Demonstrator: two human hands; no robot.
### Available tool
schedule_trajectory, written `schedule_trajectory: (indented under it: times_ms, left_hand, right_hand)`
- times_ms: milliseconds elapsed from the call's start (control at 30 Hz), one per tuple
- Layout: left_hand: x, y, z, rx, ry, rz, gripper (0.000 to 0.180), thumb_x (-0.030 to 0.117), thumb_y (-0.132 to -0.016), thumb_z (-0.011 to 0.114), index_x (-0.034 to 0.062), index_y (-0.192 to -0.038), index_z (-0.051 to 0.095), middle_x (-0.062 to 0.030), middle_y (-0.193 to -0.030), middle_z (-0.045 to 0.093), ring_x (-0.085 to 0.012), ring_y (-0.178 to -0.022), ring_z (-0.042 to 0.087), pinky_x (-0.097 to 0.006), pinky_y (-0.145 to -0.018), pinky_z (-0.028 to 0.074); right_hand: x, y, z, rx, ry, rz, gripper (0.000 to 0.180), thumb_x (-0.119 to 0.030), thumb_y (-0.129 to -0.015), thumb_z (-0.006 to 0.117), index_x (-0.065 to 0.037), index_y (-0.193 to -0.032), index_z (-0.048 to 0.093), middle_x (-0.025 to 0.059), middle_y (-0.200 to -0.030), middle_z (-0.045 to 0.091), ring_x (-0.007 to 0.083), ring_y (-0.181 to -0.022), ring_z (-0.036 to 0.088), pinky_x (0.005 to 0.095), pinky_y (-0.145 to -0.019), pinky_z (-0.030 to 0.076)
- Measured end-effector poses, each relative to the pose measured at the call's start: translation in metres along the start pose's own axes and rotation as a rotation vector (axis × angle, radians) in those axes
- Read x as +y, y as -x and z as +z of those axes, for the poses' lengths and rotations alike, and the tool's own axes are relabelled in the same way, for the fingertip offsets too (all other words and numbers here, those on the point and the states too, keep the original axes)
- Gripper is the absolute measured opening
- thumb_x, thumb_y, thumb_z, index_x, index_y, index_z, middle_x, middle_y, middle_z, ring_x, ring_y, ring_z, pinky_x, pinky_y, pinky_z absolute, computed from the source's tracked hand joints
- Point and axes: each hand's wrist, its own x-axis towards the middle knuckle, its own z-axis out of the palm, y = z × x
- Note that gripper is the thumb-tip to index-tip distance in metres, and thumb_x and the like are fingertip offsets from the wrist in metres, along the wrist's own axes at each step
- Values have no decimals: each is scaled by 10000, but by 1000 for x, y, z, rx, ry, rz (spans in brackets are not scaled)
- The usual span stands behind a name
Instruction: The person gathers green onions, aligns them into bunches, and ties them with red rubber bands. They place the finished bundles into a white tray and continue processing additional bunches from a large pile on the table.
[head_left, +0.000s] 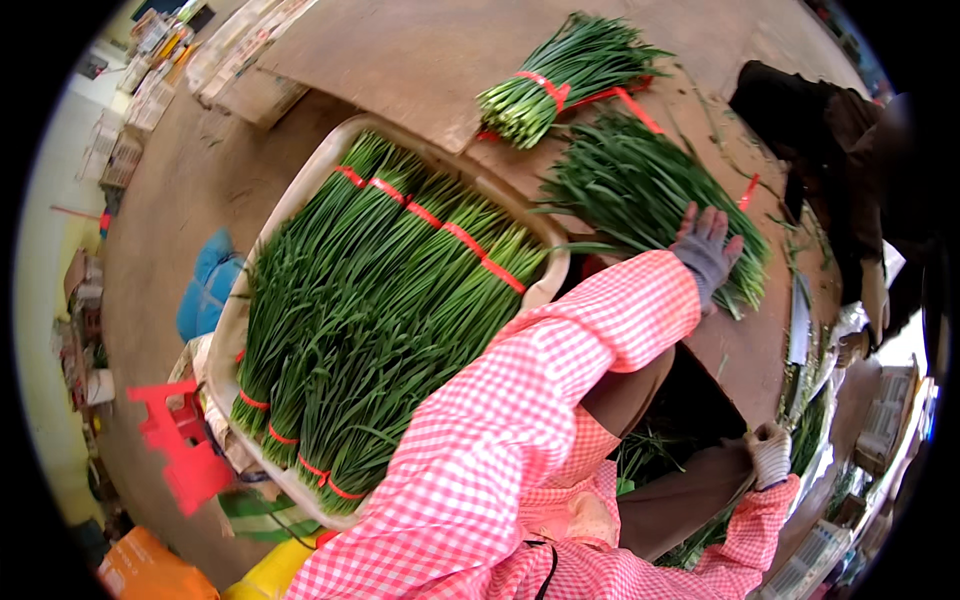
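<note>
A chive bundle (pixel 640 185) beside a chive-packed tub (pixel 556 265) was touched by the left hand (pixel 706 255), fingers spread, right hand (pixel 769 456) curled, its hold could not be told

The tub (pixel 549 282) is partly hidden by the left sleeve (pixel 560 350), the bunch (pixel 640 185) by the left hand (pixel 705 255). Contents of the right hand (pixel 768 455) cannot be determined. The orange bag (pixel 160 568) is cut off below.

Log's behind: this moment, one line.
Gray gloved left hand: on long green stalks; gloved right hand: grip unclear; beige plastic tub: red-banded green bundles
</note>
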Motion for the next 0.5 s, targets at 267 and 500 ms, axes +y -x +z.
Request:
schedule_trajectory:
  times_ms: [267,500]
  left_hand:
    - [-67,18,-68,390,-187,-140,1018,694,-738,524,120,-1484,136,-274,-1472,195,-415,-1378,145,-496,-1121,116]
    - [-253,3,-113,338,-72,-850,1188,750,-601,647,132,-1483,149,-279,-1474,166,-420,-1356,221,-492,-1109,192]
  right_hand:
    - [-26,29,10,66,-30,0,135,-121,-707,654,-27,-801,675,173,-784,663,315,-730,643,377,-711,512]
    - [-16,30,23,124,-28,-39,148,-143,-721,648,-34,-815,680,178,-789,656,326,-734,636,388,-714,508]
